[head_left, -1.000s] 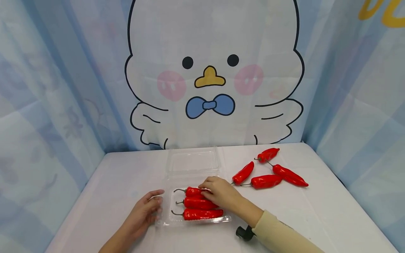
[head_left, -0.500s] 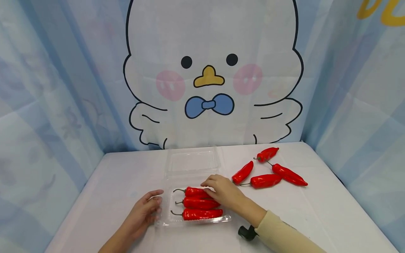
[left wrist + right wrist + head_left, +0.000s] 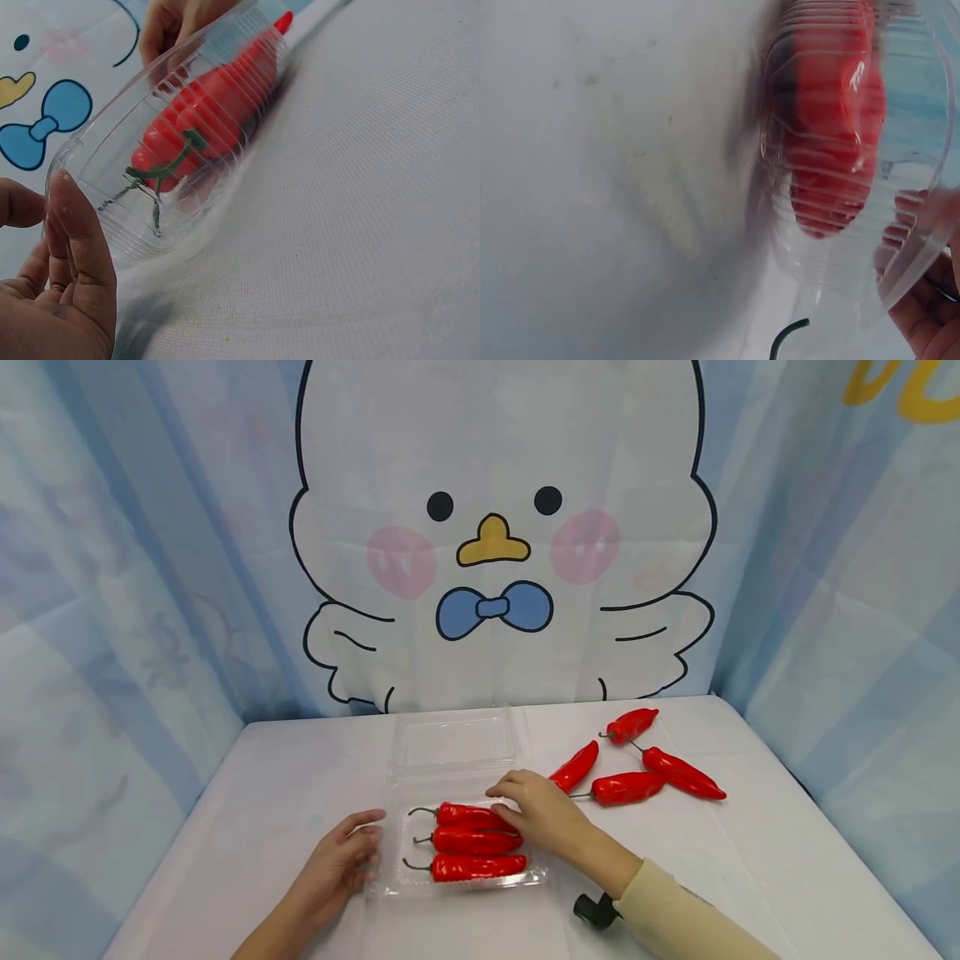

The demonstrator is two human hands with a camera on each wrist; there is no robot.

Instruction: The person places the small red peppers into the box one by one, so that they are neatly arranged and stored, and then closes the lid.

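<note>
A clear plastic clamshell box [image 3: 401, 878] stands with its lid [image 3: 455, 745] folded back. Three red peppers [image 3: 480, 867] lie side by side in it, their green stems pointing left. In the left wrist view my left hand [image 3: 71, 277] pinches the box's rim between thumb and finger. At the far right corner of the box is my right hand [image 3: 543, 810], fingers loosely bent, thumb close to the tip of the farthest pepper [image 3: 471, 815]. In the right wrist view, part of that hand [image 3: 930, 315] shows beside the clear rim.
Several more red peppers [image 3: 627, 787] lie loose on the white tabletop [image 3: 675, 860] at the back right. A dark object [image 3: 595, 911] shows below the right forearm. A blue curtain [image 3: 112, 568] with a cartoon bird hangs behind and at the sides.
My right hand has drawn back to the right, off the farthest pepper, uncovering more of it. The pepper stays in the box. My left hand keeps its place at the rim.
</note>
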